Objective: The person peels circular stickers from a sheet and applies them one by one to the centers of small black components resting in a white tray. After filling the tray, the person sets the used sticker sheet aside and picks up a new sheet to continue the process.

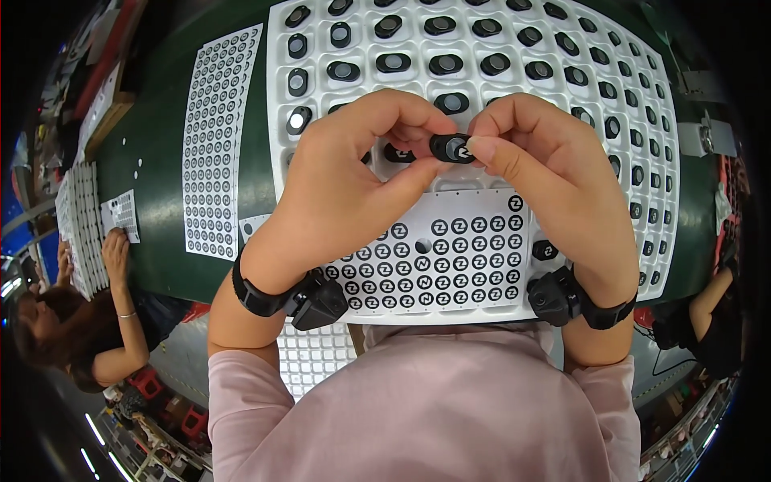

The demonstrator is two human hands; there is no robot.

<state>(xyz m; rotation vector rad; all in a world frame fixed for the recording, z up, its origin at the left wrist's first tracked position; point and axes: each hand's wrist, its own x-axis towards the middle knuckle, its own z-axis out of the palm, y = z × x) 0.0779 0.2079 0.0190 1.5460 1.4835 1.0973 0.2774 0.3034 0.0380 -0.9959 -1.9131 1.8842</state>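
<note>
Left hand [353, 181] and right hand [538, 173] pinch one black cap [451, 148], sticker on. Tray [675, 173]: most caps unstickered. Sticker sheet [450, 257]: partly used.

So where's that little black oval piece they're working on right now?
In the head view, the small black oval part sits near centre, pinched between the fingertips of the left hand and right hand, above the sticker sheet and in front of the white tray.

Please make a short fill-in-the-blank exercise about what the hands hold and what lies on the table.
1. Both hands hold one small ____ part.
2. The white tray holds ____ of the same parts.
3. The sticker sheet under the hands shows round ____ stickers.
4. Each wrist wears a black ____.

Missing words: black; rows; black; band
</note>
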